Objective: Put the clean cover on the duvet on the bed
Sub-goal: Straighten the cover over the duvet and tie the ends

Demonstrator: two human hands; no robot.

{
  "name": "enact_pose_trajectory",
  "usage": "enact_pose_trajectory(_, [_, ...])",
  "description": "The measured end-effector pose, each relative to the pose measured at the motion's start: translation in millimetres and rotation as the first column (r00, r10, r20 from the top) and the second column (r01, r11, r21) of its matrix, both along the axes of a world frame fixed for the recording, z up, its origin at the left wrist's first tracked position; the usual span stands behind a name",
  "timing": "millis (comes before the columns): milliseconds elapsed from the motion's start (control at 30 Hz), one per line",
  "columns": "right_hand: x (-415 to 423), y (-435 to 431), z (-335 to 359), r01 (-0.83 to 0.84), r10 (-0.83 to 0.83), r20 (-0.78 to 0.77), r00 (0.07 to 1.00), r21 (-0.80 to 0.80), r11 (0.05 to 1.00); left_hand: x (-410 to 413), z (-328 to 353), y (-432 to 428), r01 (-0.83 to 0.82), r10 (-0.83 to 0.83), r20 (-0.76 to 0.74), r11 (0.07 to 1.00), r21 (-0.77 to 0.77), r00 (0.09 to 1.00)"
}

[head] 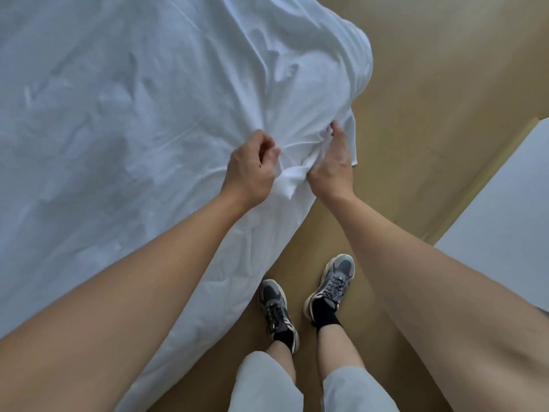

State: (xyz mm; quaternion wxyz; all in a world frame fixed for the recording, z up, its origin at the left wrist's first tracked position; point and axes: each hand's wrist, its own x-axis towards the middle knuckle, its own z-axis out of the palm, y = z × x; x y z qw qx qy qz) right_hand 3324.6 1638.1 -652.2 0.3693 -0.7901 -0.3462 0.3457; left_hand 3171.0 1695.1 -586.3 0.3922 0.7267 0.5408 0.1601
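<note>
You are gripping the cover [148, 99] at the bed's [208, 292] corner.
Your left hand [252, 169] and right hand [332, 165] are pinching its folds, fingers [266, 141] curled; your shoes [331, 281] are standing on tan floor [430, 99] beside a white panel [505, 203].

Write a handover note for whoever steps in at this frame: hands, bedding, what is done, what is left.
Left hand: grips a bunch of the white bedding at the bed's near corner.
Right hand: grips the same bunch, right beside the left.
Bedding: spread wrinkled across the bed, its edge hanging toward the floor. Cover and duvet cannot be told apart here.
Done: bedding laid out over the bed.
Left: probably seat this corner and smooth the wrinkles. The other corners are out of view.
</note>
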Motion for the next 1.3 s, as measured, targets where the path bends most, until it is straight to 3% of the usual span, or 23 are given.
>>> enact_pose_trajectory(67, [-5.3, 6.1, 0.1, 0.041, -0.046, 0.108, 0.993, 0.052, 0.998, -9.2, 6.4, 0.3, 0.032, -0.027, 0.105, 0.999, -0.042, 0.994])
enact_pose_trajectory(167, [-18.9, 28.2, 7.5, 0.195, -0.224, 0.174, 0.959, 0.165, 0.967, -27.8, 13.2, 1.2, 0.072, -0.075, 0.083, 0.996, 0.045, 0.994])
enact_pose_trajectory(233, [-26.5, 43.6, 14.0, 0.277, -0.311, 0.181, 0.933, 0.194, 0.941, -35.3, 10.0, -9.3, 0.147, -0.143, -0.045, 0.985, 0.088, 0.989])
enact_pose_trajectory(333, [-31.0, 56.0, 27.9, 0.287, -0.342, 0.259, 0.903, 0.227, 0.931, -39.7, -6.2, -36.7, 0.238, -0.185, -0.412, 0.968, 0.081, 0.892])
enact_pose_trajectory(433, [-20.9, 43.5, 32.2, 0.269, -0.331, 0.280, 0.901, 0.239, 0.933, -42.5, -14.2, -32.2, 0.019, 0.026, -0.350, 0.992, 0.126, 0.937])
enact_pose_trajectory(500, [-11.7, 24.6, 25.1, 0.305, -0.360, 0.269, 0.893, 0.225, 0.925, -43.5, -12.7, -32.6, 0.134, -0.063, -0.311, 0.968, 0.212, 0.948])
enact_pose_trajectory(600, [6.2, 1.3, 3.3, 0.470, -0.483, 0.163, 0.860, 0.116, 0.875, -40.1, -12.1, -52.6, 0.366, -0.300, -0.322, 0.915, 0.168, 0.898])
enact_pose_trajectory(700, [-8.6, 11.5, -17.7, 0.543, -0.544, -0.208, 0.813, -0.068, 0.837, -34.4, -17.8, -68.4, 0.422, -0.388, -0.352, 0.906, 0.021, 0.852])
enact_pose_trajectory(733, [-15.6, 12.9, -21.6, 0.522, -0.524, -0.339, 0.782, -0.105, 0.847, -31.7, -20.9, -68.9, 0.442, -0.423, -0.367, 0.896, -0.036, 0.828])
enact_pose_trajectory(767, [-13.2, 4.6, -36.0, 0.435, -0.433, -0.346, 0.833, -0.075, 0.897, -28.4, -23.0, -67.9, 0.471, -0.474, -0.376, 0.876, -0.106, 0.796])
enact_pose_trajectory(800, [-13.5, 0.3, -44.2, 0.370, -0.409, -0.229, 0.883, -0.194, 0.909, -24.3, -24.4, -65.7, 0.500, -0.529, -0.367, 0.847, -0.180, 0.765])
enact_pose_trajectory(833, [-12.9, 3.8, -45.8, 0.448, -0.504, -0.358, 0.786, -0.232, 0.864, -19.8, -24.6, -62.6, 0.516, -0.571, -0.339, 0.821, -0.245, 0.748])
enact_pose_trajectory(867, [-14.0, 2.4, -38.1, 0.457, -0.547, -0.634, 0.547, -0.321, 0.830, -15.0, -23.7, -58.1, 0.505, -0.582, -0.297, 0.810, -0.298, 0.757])
enact_pose_trajectory(967, [11.6, 2.3, -34.2, 0.337, -0.492, -0.690, 0.532, -0.360, 0.870, -3.4, -13.7, -34.4, 0.363, -0.461, -0.202, 0.849, -0.384, 0.864])
enact_pose_trajectory(1100, [12.5, -10.8, -1.4, 0.027, -0.363, -0.669, 0.649, -0.456, 0.890, 8.9, 0.7, -33.3, 0.298, -0.398, -0.322, 0.900, -0.319, 0.859])
enact_pose_trajectory(1167, [15.8, -13.7, 10.5, -0.133, -0.262, -0.687, 0.677, -0.465, 0.875, 15.4, 3.1, -51.6, 0.263, -0.326, -0.409, 0.943, -0.205, 0.852])
enact_pose_trajectory(1233, [21.4, -15.6, 26.0, -0.206, -0.249, -0.642, 0.725, -0.547, 0.811, 26.1, 5.5, -60.9, 0.184, -0.196, -0.427, 0.980, -0.070, 0.883])
enact_pose_trajectory(1300, [25.6, -16.8, 39.6, -0.257, -0.210, -0.638, 0.741, -0.558, 0.789, 39.8, 8.4, -52.4, 0.105, -0.110, -0.398, 0.994, -0.036, 0.911])
